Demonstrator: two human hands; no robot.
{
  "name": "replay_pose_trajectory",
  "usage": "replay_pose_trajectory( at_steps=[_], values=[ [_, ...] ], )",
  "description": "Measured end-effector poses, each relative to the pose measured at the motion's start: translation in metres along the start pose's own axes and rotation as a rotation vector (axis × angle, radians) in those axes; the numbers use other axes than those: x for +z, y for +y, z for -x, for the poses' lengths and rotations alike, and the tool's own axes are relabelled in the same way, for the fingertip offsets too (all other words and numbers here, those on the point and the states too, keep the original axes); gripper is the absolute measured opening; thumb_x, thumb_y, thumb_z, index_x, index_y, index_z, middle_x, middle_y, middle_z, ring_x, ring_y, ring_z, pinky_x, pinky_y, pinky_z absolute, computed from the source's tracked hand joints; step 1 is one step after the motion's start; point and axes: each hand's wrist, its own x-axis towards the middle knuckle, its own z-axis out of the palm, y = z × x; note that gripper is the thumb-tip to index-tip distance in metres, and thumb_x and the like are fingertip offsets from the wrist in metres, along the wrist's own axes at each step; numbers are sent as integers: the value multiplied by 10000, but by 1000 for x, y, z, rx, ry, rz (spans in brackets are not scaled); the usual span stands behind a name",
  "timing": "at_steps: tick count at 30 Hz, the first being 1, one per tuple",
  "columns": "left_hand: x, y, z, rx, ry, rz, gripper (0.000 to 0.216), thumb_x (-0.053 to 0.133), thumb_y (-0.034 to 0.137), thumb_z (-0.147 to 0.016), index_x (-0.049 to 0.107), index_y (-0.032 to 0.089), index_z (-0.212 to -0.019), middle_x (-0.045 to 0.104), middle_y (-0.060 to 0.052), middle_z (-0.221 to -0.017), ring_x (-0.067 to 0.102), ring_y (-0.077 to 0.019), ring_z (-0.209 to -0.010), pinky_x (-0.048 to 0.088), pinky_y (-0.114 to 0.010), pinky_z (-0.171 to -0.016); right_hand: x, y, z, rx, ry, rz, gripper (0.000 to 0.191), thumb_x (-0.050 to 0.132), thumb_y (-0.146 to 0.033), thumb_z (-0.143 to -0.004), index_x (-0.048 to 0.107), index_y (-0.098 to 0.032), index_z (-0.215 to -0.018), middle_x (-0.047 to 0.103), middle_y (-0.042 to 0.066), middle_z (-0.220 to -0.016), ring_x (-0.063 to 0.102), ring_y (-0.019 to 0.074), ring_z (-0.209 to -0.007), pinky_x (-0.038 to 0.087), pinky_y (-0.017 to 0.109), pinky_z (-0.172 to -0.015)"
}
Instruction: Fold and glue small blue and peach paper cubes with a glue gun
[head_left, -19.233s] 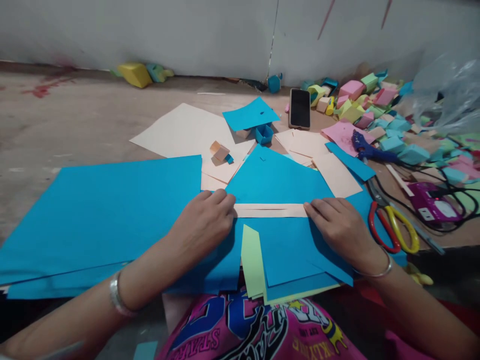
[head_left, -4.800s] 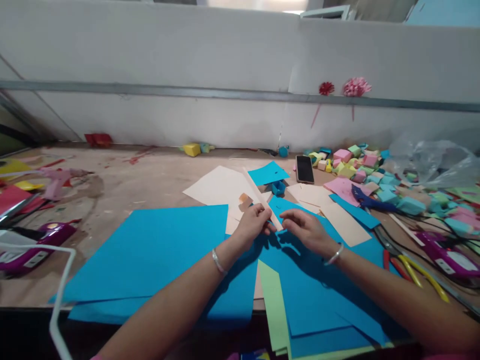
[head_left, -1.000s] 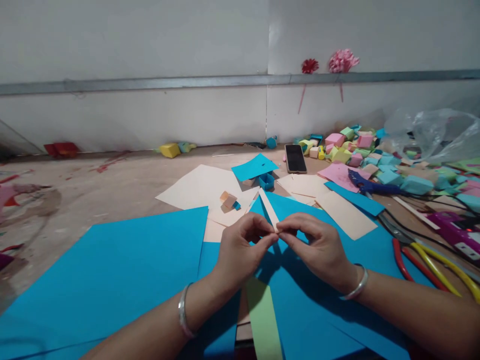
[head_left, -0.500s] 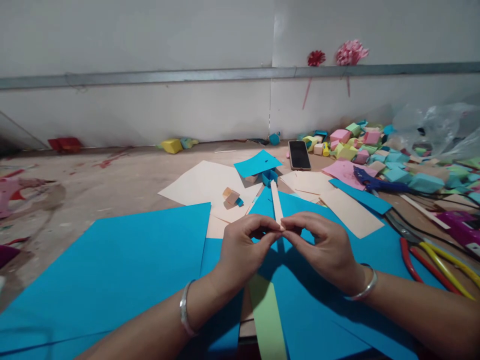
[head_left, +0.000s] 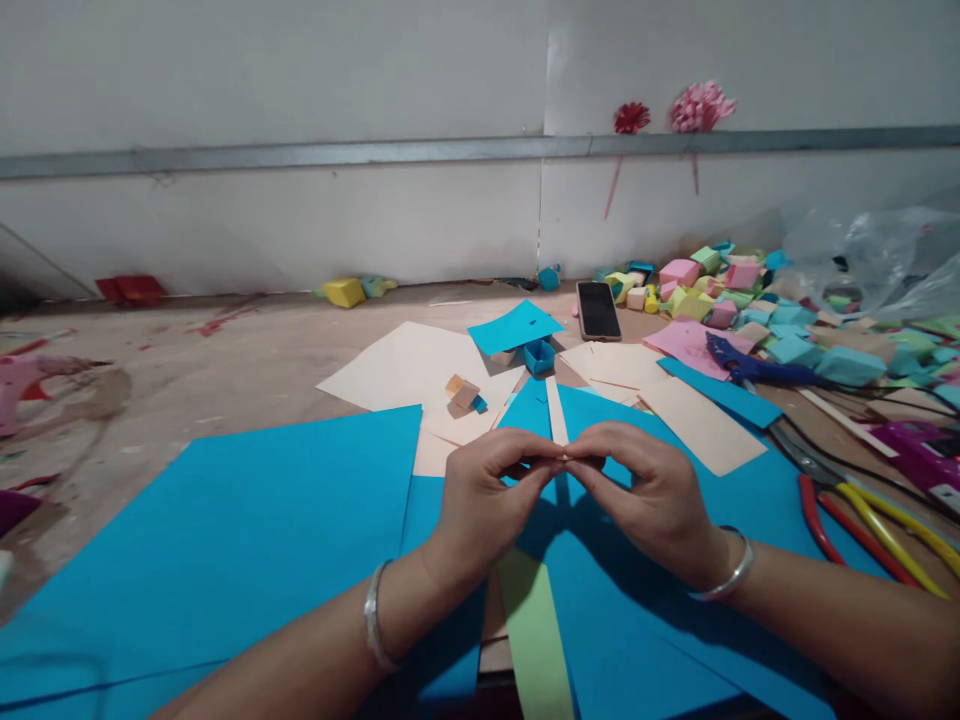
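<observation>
A narrow peach paper strip (head_left: 556, 412) is held above the table, its near end pinched between both hands and its far end pointing away from me. My left hand (head_left: 480, 500) pinches it with thumb and forefinger from the left. From the right, my right hand (head_left: 645, 495) pinches the same end, fingertips meeting the left hand's. Each wrist wears a silver bangle. Under the hands lie large blue paper sheets (head_left: 247, 530) and a light green strip (head_left: 534, 640).
Peach sheets (head_left: 409, 368), a small blue paper box (head_left: 538, 355) and a phone (head_left: 598, 309) lie beyond the hands. To the right are a pile of folded coloured boxes (head_left: 750, 310), a blue glue gun (head_left: 750, 368), red and yellow scissors (head_left: 862, 510), cables and a plastic bag (head_left: 870, 260).
Over the last second the strip's far end has swung from leaning left to pointing almost straight away, and it shows shorter beyond my fingers. Both hands keep their pinch.
</observation>
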Motion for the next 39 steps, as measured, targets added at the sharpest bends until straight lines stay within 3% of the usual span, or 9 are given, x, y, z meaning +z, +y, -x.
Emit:
replay_pose_trajectory(
  at_steps=[13, 18, 21, 24, 26, 30, 34, 39],
  values=[
    [-2, 1, 3, 20, -33, -29, 58, 695, 172, -789, 733, 216, -786, 731, -31, -779, 684, -164, -708, 548, -265, -594, -6, 2, -3, -268, -2, 211, 109, 623, -122, -860, 680, -185, -930, 731, 64, -840, 661, 181, -785, 526, 324, -711],
    [-2, 3, 2, 75, -74, -49, 92, 674, 164, -802, 732, 224, -762, 733, -22, -767, 674, -160, -726, 538, -280, -652, -7, 1, 0, -321, -55, 350, 118, 587, -156, -875, 671, -231, -842, 738, 17, -760, 670, 153, -659, 497, 281, -586],
    [-1, 5, 2, -59, -69, 81, 66, 709, 180, -764, 726, 210, -820, 726, -29, -800, 671, -155, -685, 546, -281, -628, -9, 0, -1, -323, -23, 361, 145, 572, -168, -892, 668, -261, -834, 742, -4, -751, 680, 147, -655, 512, 268, -598],
    [1, 6, -1, -324, -84, 348, 231, 728, 245, -749, 675, 180, -964, 695, -23, -765, 666, -151, -612, 564, -289, -580, -12, 0, -3, -315, 6, 338, 143, 587, -158, -892, 668, -273, -917, 752, 4, -850, 697, 158, -764, 540, 272, -682],
    [1, 5, -3, -461, -123, 489, 247, 731, 301, -756, 651, 156, -939, 671, -13, -704, 663, -148, -594, 568, -286, -570, -12, 0, -3, -331, -4, 329, 156, 596, -135, -883, 669, -258, -945, 749, 20, -871, 691, 163, -777, 545, 285, -695],
    [0, 1, -7, -548, -147, 557, 274, 805, 271, -682, 642, 134, -853, 685, -23, -711, 657, -127, -592, 549, -245, -570, -8, 3, -2, -379, -38, 292, 151, 603, -94, -871, 675, -196, -956, 743, 54, -875, 676, 169, -766, 548, 303, -694],
    [0, -1, -6, -555, -118, 571, 300, 820, 241, -670, 635, 132, -879, 699, -31, -714, 665, -133, -632, 545, -240, -586, -5, 3, -2, -287, -52, 178, 130, 612, -98, -868, 669, -187, -943, 726, 40, -875, 669, 144, -802, 537, 259, -720],
    [0, -1, -6, -522, -91, 549, 249, 803, 216, -689, 630, 134, -848, 707, -36, -738, 667, -136, -650, 552, -253, -604, -4, 1, -2, 128, -130, -74, 46, 633, -189, -847, 633, -195, -893, 669, 12, -823, 633, 135, -738, 520, 261, -670]
  ],
)
